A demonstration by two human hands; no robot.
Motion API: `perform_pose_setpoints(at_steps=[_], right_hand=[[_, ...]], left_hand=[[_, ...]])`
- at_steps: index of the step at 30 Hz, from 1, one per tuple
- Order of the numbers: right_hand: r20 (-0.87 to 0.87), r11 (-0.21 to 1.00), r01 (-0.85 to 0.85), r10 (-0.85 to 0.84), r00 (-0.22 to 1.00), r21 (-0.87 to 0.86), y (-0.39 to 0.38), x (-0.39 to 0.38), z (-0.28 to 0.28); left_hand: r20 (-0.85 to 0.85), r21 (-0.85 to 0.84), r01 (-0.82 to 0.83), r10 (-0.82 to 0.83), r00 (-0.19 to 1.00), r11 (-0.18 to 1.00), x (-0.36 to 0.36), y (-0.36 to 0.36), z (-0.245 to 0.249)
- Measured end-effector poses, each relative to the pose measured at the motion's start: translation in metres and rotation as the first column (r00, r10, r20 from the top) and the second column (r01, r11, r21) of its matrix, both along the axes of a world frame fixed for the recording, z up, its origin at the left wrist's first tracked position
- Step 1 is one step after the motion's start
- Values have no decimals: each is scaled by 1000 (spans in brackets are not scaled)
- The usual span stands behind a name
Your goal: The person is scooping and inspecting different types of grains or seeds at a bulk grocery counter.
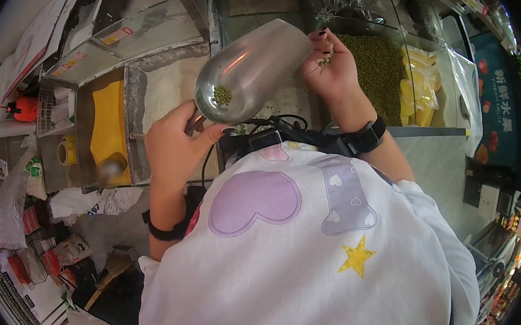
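My left hand is closed around the handle of a shiny metal scoop, held tilted above the bins. A small heap of green mung beans lies inside the scoop near its handle end. At the scoop's open mouth, my right hand is turned palm up with its fingers curled, and several mung beans rest in it. Right beside that hand is a bin full of mung beans.
Left of the scoop are a bin of white powder and one of yellow powder with a metal scoop in it. Yellow bagged goods fill a bin at right. A dark cable runs before my body.
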State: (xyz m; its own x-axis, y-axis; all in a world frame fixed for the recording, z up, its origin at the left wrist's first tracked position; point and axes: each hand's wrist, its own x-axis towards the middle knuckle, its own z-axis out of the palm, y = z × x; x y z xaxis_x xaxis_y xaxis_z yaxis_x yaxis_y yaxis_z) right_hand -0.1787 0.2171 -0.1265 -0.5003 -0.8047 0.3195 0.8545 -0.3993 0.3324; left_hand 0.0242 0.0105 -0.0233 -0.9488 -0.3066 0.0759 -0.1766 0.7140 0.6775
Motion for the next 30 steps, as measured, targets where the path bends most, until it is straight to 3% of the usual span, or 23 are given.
perform_pose_setpoints(at_steps=[3,5,12,19,30], right_hand=[[-36,998,63,-62,997,27,0,1,11],[93,933,187,-225,970,309,-1,9,29],[-51,933,235,-230,972,271,-7,12,34],[-127,930,140,-102,987,341,-7,15,40],[-110,932,97,-63,992,348,-7,17,44]], left_hand=[[7,-79,32,-31,999,996,2,4,3],[8,-94,58,-58,998,994,2,6,4],[51,-268,150,-142,989,952,-5,0,8],[64,-447,215,-209,976,868,-15,-9,20],[93,-482,245,-229,969,841,-21,-9,26]])
